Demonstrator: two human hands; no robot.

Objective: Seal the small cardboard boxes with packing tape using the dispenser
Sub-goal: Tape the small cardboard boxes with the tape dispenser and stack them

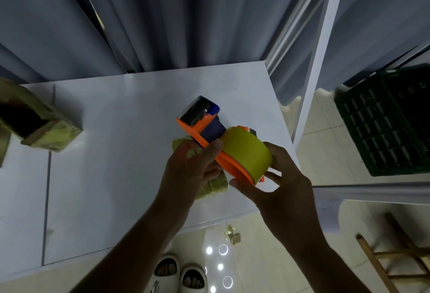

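While both hands work above it, the white table point(104, 153) carries an open cardboard box point(35, 125) far to the left of the fingers, its inside too dark to tell what it holds. A dark green crate point(384, 125) sits off to the right, its contents unclear. Under the left hand point(193, 167) lies a small taped box point(214, 185). This hand's thumb and fingers pinch the orange tape dispenser point(204, 127), while the right hand point(283, 183) curls around the yellow tape roll point(246, 153).
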